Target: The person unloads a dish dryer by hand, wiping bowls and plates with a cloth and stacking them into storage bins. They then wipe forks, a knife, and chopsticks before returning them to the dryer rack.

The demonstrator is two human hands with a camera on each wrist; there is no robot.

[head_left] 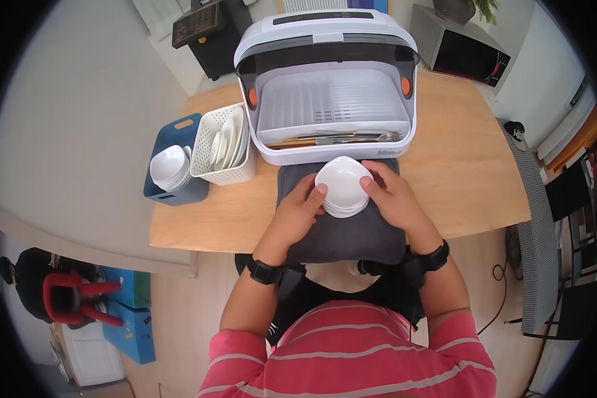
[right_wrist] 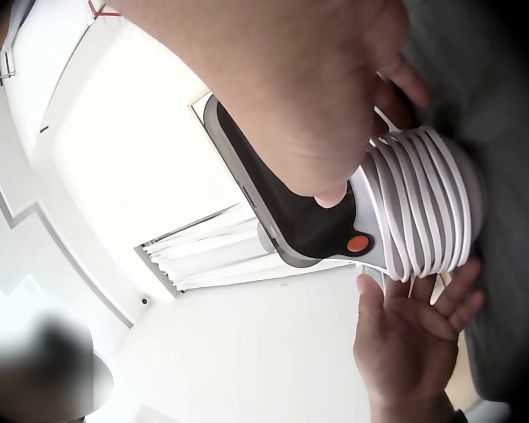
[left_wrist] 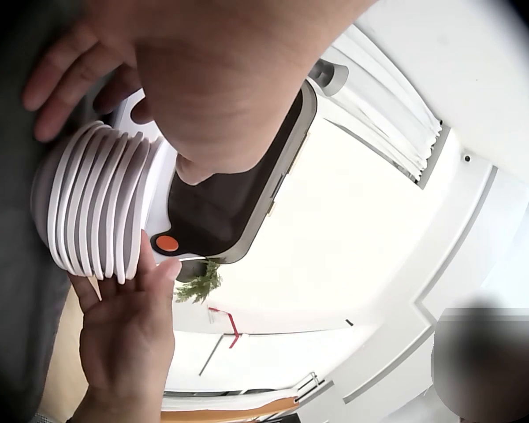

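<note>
A stack of several white squarish bowls [head_left: 343,184] is over the dark grey mat [head_left: 345,242], in front of a white dish dryer [head_left: 272,154]. My left hand [head_left: 300,213] grips the stack's left side, thumb at the top rim. On the opposite side my right hand [head_left: 397,199] holds it too, its thumb also up on the rim. Both wrist views show the stacked rims [left_wrist: 97,203] edge-on between the two hands. The dryer's dark lid is raised, and chopsticks and other cutlery [head_left: 338,139] lie in its front tray.
Left on the wooden table [head_left: 471,166] stand a blue basket [head_left: 154,190] holding white bowls [head_left: 169,164] and a white perforated basket [head_left: 235,175] holding white plates [head_left: 227,140]. A microwave [head_left: 467,56] stands behind at the right, with a plant [head_left: 487,10] on top.
</note>
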